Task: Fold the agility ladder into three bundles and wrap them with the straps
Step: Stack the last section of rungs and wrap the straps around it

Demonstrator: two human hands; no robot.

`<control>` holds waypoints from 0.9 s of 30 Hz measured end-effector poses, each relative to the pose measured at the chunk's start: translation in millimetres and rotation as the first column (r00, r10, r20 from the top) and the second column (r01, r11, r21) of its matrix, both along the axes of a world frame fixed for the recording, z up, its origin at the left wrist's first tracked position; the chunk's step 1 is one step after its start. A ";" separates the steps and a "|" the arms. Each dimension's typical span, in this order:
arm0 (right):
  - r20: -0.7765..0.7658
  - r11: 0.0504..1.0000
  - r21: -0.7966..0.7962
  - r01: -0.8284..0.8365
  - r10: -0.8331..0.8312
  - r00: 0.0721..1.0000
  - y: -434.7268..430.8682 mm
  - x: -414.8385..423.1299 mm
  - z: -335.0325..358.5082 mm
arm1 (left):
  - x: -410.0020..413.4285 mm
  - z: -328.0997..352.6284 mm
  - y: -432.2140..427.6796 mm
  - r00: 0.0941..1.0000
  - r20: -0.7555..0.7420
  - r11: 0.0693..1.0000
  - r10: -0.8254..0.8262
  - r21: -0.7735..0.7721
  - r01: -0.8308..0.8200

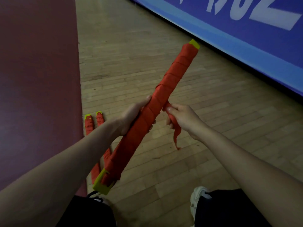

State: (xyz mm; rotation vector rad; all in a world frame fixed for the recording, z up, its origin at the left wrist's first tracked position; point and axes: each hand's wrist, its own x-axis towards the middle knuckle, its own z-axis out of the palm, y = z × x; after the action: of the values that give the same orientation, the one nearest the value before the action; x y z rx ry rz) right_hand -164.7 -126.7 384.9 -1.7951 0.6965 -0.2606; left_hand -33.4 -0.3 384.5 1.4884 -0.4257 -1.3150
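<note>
Far left of the held bundle (pixel 165 94): a dark red surface (pixel 37 79), edge to edge with the wooden floor (pixel 131 54). Just left of the held bundle, down on the floor beside that edge: one wrapped bundle (pixel 89 126) and a second wrapped bundle (pixel 100 119), both orange-red with yellow end pieces, side by side, partly hidden behind the left forearm. Around the held bundle's middle: the left hand (pixel 131 117), fingers curled round it from beneath, thumb along the upper side. Held bundle itself up in the air, slanting from a yellow end near the knees to a yellow end at upper right, spiralled with orange-red strap over nearly its whole length. Just right of the held bundle, close against it: the right hand (pixel 183 118), thumb and fingers clamped on the strap tail (pixel 176 136), loose end hanging below the fist. Below the held bundle's near end: black shorts (pixel 229 210) and a pale shoe (pixel 196 200). Beyond its far end, upper right: a blue banner (pixel 246 46) with white lettering.
</note>
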 end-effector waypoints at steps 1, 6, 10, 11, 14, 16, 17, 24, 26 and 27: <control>0.013 1.000 0.010 0.027 -0.027 1.000 -0.5 0.5 0.7 | -0.2 -1.0 -0.9 0.999 0.028 1.000 0.021 0.008 -0.021; 0.034 0.992 0.034 0.123 -0.124 0.992 -2.6 6.3 -6.1 | -12.1 -2.4 -10.5 0.989 0.138 0.996 0.052 0.058 -0.060; 0.062 0.961 0.197 0.194 -0.210 0.976 -1.8 8.5 -4.3 | -24.7 -8.2 -19.1 0.959 0.261 0.987 0.108 0.087 -0.134; 0.059 0.953 0.220 0.208 -0.226 0.972 -1.9 8.2 -2.7 | -27.4 -9.4 -20.4 0.950 0.287 0.984 0.123 0.086 -0.154; 0.037 0.947 0.198 0.255 -0.267 0.963 -2.0 8.2 -1.7 | -32.4 -11.4 -23.7 0.918 0.375 0.980 0.131 0.093 -0.178; 0.026 0.940 0.208 0.271 -0.282 0.959 -2.5 7.1 -1.6 | -32.7 -10.9 -24.9 0.887 0.447 0.982 0.115 0.086 -0.171; 0.030 0.934 0.242 0.264 -0.279 0.960 -3.2 6.1 -0.7 | -31.2 -10.4 -24.9 0.871 0.479 0.983 0.104 0.086 -0.164; 0.136 0.855 0.493 0.159 -0.257 0.957 -7.3 3.3 1.4 | -12.0 -4.4 -11.2 0.955 0.272 0.990 -0.120 0.099 0.096; 0.175 0.836 0.535 0.120 -0.249 0.952 -8.8 3.1 2.9 | -7.2 -4.5 -6.9 0.978 0.070 0.978 -0.196 0.084 0.190; 0.190 0.829 0.550 0.101 -0.242 0.952 -9.2 3.1 3.7 | -4.9 -3.9 -4.1 0.975 -0.025 0.972 -0.223 0.068 0.224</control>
State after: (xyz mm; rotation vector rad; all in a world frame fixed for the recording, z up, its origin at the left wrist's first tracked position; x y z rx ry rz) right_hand -161.6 -135.9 388.6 -1.1377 0.6686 -0.3687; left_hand -38.3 -4.4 380.6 1.5194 -0.5536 -1.5319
